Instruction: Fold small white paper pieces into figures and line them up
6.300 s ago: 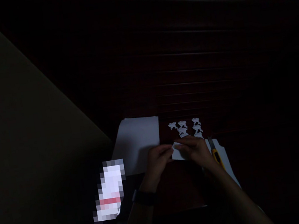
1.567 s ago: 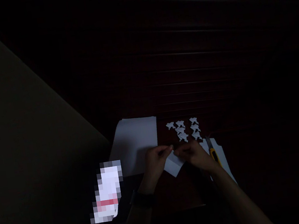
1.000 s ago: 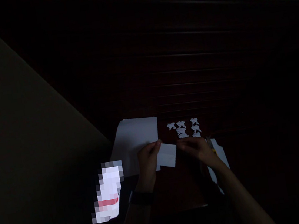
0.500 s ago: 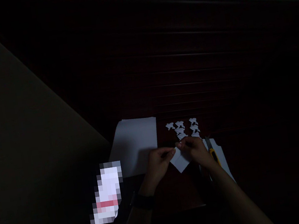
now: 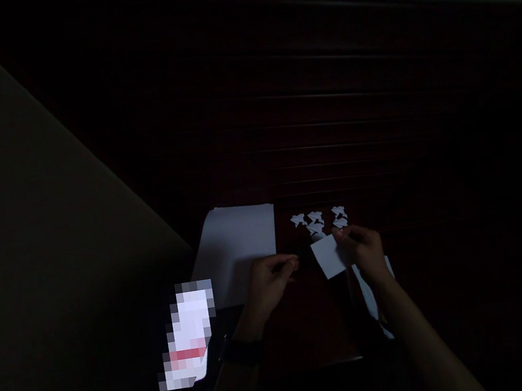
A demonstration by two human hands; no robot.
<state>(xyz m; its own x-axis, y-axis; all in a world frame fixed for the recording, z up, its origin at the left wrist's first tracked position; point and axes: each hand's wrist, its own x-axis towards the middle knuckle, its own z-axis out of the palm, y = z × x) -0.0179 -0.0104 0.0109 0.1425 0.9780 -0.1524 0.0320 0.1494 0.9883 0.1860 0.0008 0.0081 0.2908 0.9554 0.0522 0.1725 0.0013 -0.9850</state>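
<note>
My right hand [image 5: 366,251] pinches a small square of white paper [image 5: 330,257] by its upper right edge, holding it above the dark table. To the left of that square, apart from it, is my left hand [image 5: 270,280]; its thumb and fingers are closed together and nothing shows in them. A dark band circles my left wrist. Several folded white paper figures [image 5: 314,217] lie beyond my hands, and the paper square partly covers the nearest of them.
White paper sheets [image 5: 241,231] lie at the left, behind my left hand. Another white paper [image 5: 367,294] is partly hidden under my right forearm. A bright, pixelated screen-like thing [image 5: 190,330] is at lower left. Dark grooved panelling [image 5: 319,125] rises behind, and the light is dim.
My left hand has come off the paper square and moved slightly left. My right hand has carried the square to the right and turned it. The yellow cutter is now hidden by my right arm.
</note>
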